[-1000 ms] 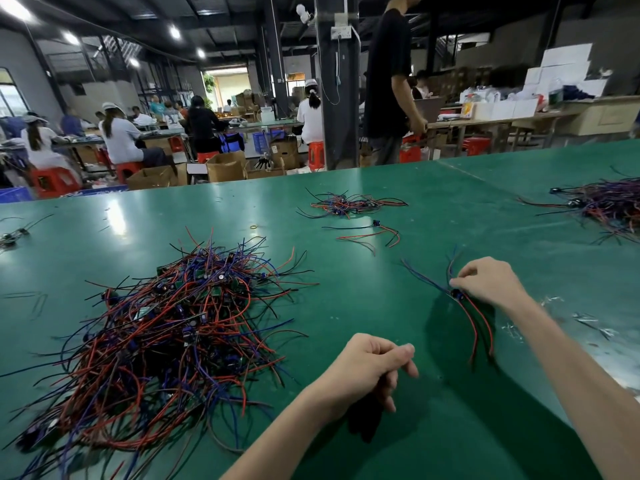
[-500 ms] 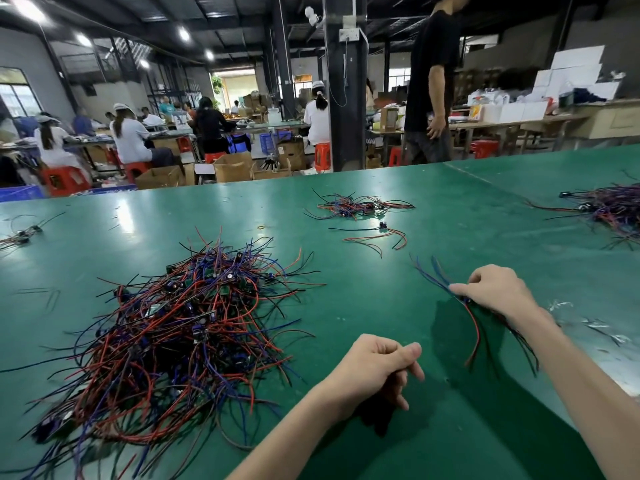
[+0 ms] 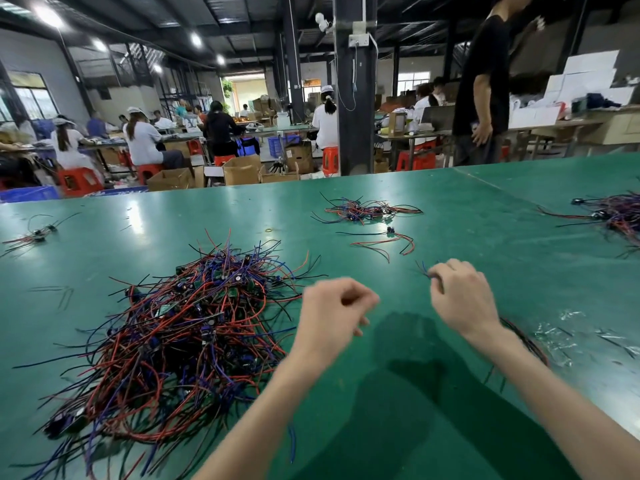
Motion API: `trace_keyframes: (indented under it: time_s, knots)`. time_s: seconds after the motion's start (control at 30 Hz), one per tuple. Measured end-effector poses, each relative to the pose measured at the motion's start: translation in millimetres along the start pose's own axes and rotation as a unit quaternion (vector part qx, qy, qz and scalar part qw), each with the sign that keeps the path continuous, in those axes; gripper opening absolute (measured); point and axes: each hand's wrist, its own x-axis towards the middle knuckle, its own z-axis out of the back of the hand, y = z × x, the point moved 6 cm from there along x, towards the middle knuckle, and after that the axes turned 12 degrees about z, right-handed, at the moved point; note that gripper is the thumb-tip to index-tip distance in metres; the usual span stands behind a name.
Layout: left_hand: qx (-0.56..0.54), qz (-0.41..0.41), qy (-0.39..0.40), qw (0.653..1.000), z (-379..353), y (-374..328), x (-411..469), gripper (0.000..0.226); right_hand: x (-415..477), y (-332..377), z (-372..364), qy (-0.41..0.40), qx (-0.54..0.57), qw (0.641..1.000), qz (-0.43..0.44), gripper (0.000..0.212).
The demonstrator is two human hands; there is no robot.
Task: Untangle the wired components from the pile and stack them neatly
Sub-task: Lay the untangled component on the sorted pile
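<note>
Wired components pile: a tangled heap of red, blue and black leads with small green boards and dark capacitors among them. It lies on the near left of the green table, just left of the left forearm.
Right hand: back upward, fingers curled down around a bundle of wires. Blue ends stick out past the knuckles on the far side, and red and black leads trail out beside the wrist onto the table.
Left hand: held above the table between the pile and the right hand, fingers curled in toward the thumb. It is motion-blurred, with nothing visible in its grasp.
Small stack: a flatter cluster of the same components, further back beyond both hands.
Single component: alone just in front of the small stack, its red and black leads spread out.
Far-right heap: more tangled wiring, cut off by the frame edge.
Far-left pieces: a few loose components near the table's left side.
Rubber band: a small yellowish ring between the pile and the small stack.
Plastic scraps: clear shreds right of the right wrist.
Background: seated workers on red stools, cardboard boxes, and a standing person in a black shirt.
</note>
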Motion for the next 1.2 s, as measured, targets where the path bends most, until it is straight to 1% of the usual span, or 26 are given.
trace_keyframes:
  time_s: [0.07,0.1,0.13,0.17,0.2,0.23,0.3,0.37,0.43,0.57,0.63,0.7,0.73,0.77,0.83,0.87,0.9,0.93,0.97,1.03,1.07,1.13,1.2]
  knots:
    - [0.052,-0.051,-0.109,0.991,43,-19,13,0.004,-6,31,-12,0.013,0.038,0.998,0.055,0.015]
    - [0.107,-0.068,-0.16,0.979,64,-25,20,0.009,-11,45,-20,0.027,0.051,0.995,0.079,0.014]
    - [0.176,-0.065,-0.199,0.962,84,-27,28,0.016,-16,57,-27,0.042,0.061,0.992,0.1,0.015]
    - [0.247,-0.036,-0.224,0.942,103,-25,38,0.021,-20,66,-35,0.056,0.066,0.989,0.12,0.017]
    - [0.313,0.008,-0.233,0.92,121,-17,49,0.024,-23,73,-41,0.068,0.066,0.986,0.137,0.019]
    - [0.368,0.06,-0.229,0.899,137,-7,58,0.025,-24,78,-45,0.076,0.064,0.984,0.15,0.021]
    - [0.446,0.148,-0.191,0.862,158,19,70,0.019,-25,82,-48,0.08,0.057,0.982,0.163,0.023]
    - [0.494,0.194,-0.149,0.834,168,39,71,0.013,-25,83,-48,0.078,0.056,0.982,0.165,0.023]
    - [0.504,0.198,-0.145,0.828,173,47,71,0.011,-27,84,-48,0.082,0.053,0.981,0.17,0.023]
    - [0.501,0.181,-0.14,0.834,177,49,74,0.01,-29,85,-48,0.089,0.054,0.98,0.171,0.022]
    - [0.462,0.156,-0.154,0.859,180,44,77,0.011,-29,85,-48,0.09,0.056,0.979,0.172,0.022]
    - [0.371,0.107,-0.212,0.898,189,29,77,0.015,-29,85,-48,0.092,0.057,0.979,0.173,0.021]
    - [0.319,0.067,-0.255,0.91,194,17,74,0.017,-29,85,-48,0.092,0.056,0.979,0.173,0.021]
    - [0.274,0.016,-0.305,0.912,200,1,69,0.019,-29,85,-47,0.092,0.057,0.979,0.174,0.02]
    - [0.185,-0.08,-0.404,0.892,211,-29,53,0.021,-29,85,-47,0.091,0.066,0.979,0.172,0.019]
    - [0.126,-0.103,-0.427,0.889,215,-41,46,0.02,-29,85,-47,0.09,0.072,0.979,0.17,0.018]
    - [0.05,-0.107,-0.417,0.901,215,-51,42,0.019,-28,84,-47,0.089,0.078,0.979,0.165,0.019]
    - [-0.032,-0.099,-0.379,0.92,211,-57,40,0.016,-27,84,-46,0.089,0.086,0.979,0.161,0.019]
    - [-0.105,-0.085,-0.326,0.936,203,-62,38,0.013,-27,83,-46,0.092,0.094,0.979,0.156,0.02]
    - [-0.199,-0.049,-0.218,0.954,176,-67,32,0.01,-26,80,-41,0.091,0.115,0.979,0.143,0.02]
    - [-0.239,-0.032,-0.163,0.957,159,-66,29,0.012,-25,79,-37,0.082,0.127,0.979,0.136,0.019]
    - [-0.307,0.02,-0.068,0.949,122,-55,24,0.014,-25,79,-26,0.057,0.172,0.976,0.117,0.016]
    - [-0.332,0.084,-0.013,0.94,85,-36,21,0.013,-24,81,-17,0.043,0.275,0.958,0.072,0.015]
